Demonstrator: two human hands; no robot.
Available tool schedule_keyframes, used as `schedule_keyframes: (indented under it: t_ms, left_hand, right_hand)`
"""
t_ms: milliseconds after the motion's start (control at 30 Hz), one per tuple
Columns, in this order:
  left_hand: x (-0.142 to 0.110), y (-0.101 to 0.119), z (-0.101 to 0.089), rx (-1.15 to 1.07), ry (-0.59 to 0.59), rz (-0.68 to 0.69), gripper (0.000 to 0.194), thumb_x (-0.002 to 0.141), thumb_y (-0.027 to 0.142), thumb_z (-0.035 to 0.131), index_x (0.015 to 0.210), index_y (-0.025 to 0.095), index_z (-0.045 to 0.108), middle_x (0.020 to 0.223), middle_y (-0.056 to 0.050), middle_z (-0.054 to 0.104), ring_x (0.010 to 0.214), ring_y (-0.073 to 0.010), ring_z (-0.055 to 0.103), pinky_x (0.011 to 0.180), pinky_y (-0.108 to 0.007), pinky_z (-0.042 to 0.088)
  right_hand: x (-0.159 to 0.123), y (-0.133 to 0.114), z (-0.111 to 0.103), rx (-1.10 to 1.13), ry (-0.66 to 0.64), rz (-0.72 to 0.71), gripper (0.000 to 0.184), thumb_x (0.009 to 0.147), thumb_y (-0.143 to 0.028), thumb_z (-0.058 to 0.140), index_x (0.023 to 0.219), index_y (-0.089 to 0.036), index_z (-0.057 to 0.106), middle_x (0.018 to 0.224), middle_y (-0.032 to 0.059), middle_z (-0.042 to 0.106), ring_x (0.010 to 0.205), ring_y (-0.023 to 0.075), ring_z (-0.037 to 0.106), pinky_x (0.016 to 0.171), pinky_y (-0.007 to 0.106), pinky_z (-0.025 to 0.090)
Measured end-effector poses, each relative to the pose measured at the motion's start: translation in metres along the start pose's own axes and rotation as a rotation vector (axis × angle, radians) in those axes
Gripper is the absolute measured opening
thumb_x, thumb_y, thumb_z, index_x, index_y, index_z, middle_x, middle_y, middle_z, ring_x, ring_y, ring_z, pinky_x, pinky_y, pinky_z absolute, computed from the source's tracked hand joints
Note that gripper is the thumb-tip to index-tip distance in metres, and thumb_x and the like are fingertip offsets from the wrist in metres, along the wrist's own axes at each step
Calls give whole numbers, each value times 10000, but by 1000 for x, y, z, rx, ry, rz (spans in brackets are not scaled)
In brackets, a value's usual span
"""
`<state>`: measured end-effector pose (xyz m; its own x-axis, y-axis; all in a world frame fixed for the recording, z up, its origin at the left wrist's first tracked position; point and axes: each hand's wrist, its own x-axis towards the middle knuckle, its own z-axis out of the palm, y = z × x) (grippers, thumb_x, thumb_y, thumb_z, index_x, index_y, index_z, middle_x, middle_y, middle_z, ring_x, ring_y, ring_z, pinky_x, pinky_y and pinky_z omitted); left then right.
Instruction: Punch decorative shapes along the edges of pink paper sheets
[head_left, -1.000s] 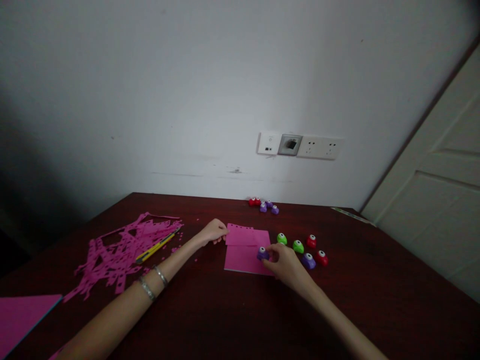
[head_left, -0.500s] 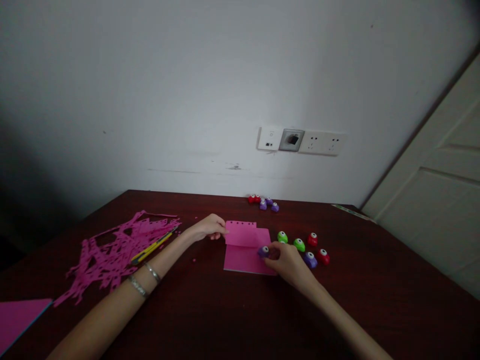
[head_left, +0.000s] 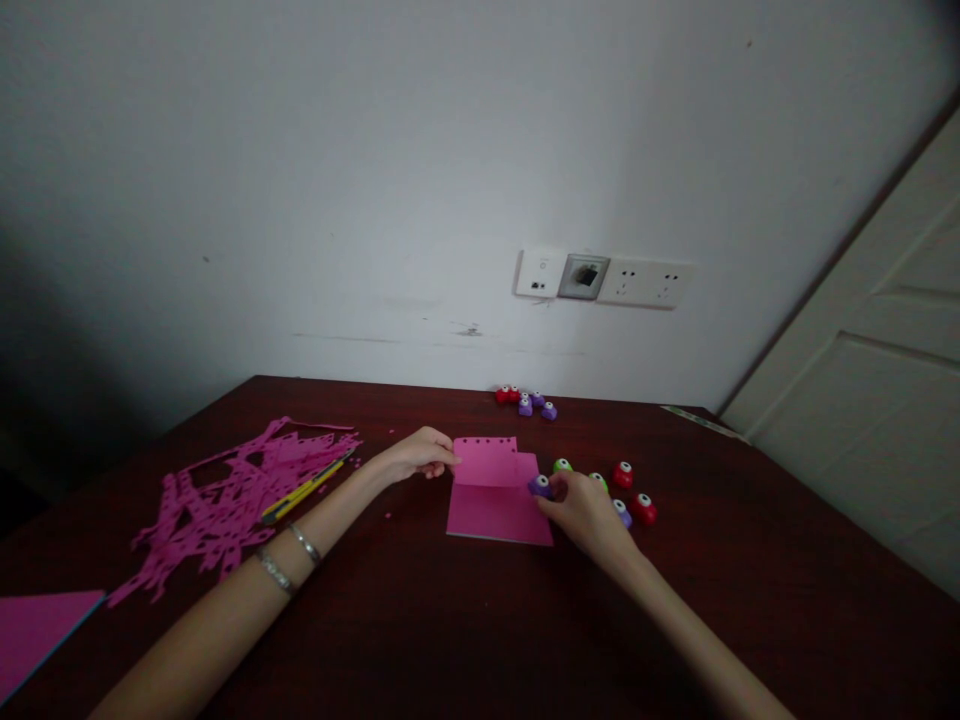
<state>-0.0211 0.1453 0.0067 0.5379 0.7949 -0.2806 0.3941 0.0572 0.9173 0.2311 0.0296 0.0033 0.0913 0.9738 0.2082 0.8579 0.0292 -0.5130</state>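
My left hand (head_left: 424,455) pinches the left edge of a small pink paper (head_left: 484,465), which has a row of punched holes along its top edge. Beneath and in front of it lies a larger pink sheet or pad (head_left: 495,515). My right hand (head_left: 589,510) grips a purple craft punch (head_left: 539,486) with a white and dark round button, held by the right edge of the small paper. Partly hidden behind that hand are green punches (head_left: 562,465) and another purple punch (head_left: 622,512). Two red punches (head_left: 643,508) sit just to its right.
Pink paper scraps (head_left: 217,500) heap at the left, with a yellow craft knife (head_left: 304,492) on them. A pink pad (head_left: 41,630) lies at the near left corner. Red and purple punches (head_left: 526,406) stand near the wall; a thin strip (head_left: 705,424) lies at the back right.
The purple punch in my right hand has moved from over the larger pink sheet up and right, to the small paper's right edge. My left hand still holds the paper.
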Motion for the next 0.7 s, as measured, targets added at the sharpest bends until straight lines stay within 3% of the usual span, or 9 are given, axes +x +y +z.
schedule_keyframes:
  t_ms: [300, 700]
  left_hand:
    - [4, -5, 1, -26, -15, -39, 179, 608, 288, 665, 646, 129, 591, 525, 0, 596, 400, -50, 467, 394, -185, 298]
    - [-1, 1, 8, -63, 1, -70, 176, 586, 267, 675, 618, 135, 563, 431, 25, 541, 371, -49, 443, 395, -188, 298]
  right_hand:
    - [2, 2, 3, -13, -24, 24, 107, 671, -281, 576, 656, -179, 608, 626, 39, 642, 598, 172, 583, 549, 253, 371]
    - [4, 6, 10, 32, -77, 87, 190, 702, -334, 578, 682, -159, 650, 623, 41, 652, 589, 170, 615, 523, 232, 394]
